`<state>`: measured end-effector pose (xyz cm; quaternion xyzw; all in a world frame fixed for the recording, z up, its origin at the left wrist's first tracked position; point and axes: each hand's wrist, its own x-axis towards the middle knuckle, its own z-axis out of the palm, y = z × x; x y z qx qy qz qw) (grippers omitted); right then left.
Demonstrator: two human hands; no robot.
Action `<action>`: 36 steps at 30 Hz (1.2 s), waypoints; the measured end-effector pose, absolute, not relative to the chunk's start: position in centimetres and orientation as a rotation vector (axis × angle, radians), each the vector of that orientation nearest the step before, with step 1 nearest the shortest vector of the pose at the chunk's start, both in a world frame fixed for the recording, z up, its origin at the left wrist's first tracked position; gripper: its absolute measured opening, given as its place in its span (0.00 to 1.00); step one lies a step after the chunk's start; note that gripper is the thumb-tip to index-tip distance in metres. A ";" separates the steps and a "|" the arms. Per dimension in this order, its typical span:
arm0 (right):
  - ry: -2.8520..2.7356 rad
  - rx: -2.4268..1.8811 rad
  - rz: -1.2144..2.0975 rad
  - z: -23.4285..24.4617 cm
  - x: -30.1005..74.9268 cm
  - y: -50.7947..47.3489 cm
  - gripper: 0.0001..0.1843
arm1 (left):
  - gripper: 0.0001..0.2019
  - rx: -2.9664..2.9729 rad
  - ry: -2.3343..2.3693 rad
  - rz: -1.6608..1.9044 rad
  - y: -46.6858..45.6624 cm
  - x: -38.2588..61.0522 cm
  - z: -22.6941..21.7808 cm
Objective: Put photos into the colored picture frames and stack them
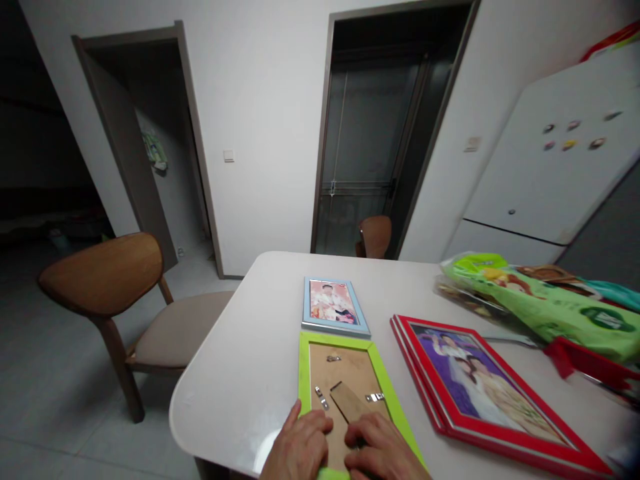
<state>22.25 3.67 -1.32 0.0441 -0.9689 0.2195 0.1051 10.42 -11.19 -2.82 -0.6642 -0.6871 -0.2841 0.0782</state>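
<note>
A lime-green picture frame lies face down on the white table, its brown backing board and metal clips showing. My left hand rests on the frame's near left part, fingers bent onto the backing board. My right hand lies beside it on the board, fingers curled down at the foot of the brown stand flap. Both hands press on the back of the frame; I see nothing lifted. Just beyond it lies a light-blue frame with a photo facing up.
A stack of red frames with a photo on top lies to the right. Green snack bags sit at the far right near a white fridge. A wooden chair stands left of the table. Two dark doorways open behind.
</note>
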 end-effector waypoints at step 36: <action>-2.593 -0.769 0.602 -1.1 10.7 10.0 0.03 | 0.08 -1.843 -2.053 -0.913 -10.9 9.8 -7.0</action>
